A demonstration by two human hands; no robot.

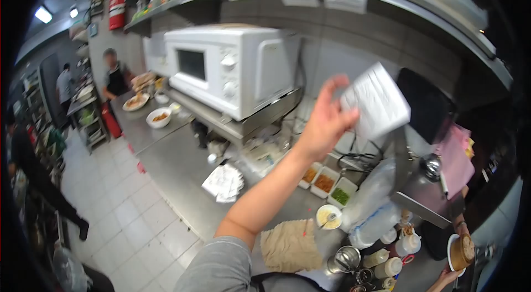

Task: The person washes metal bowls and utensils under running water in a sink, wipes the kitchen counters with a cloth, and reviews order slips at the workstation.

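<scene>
My left hand is raised in the middle of the view, thumb and fingers closed at the left edge of a white paper slip. Faint grey print shows on the slip, which looks bent and is blurred. At the lower right corner, what appears to be my right hand grips the rim of a brown bowl with a pale plate or rim beneath it. Another person's hand touches that bowl from above. Below my left arm lie a folded brown cloth and a pile of white slips.
A white microwave stands on a raised metal shelf. Food trays, a yellow-filled bowl and several sauce bottles crowd the counter. Filled bowls sit at its far end. Other people stand around the tiled floor.
</scene>
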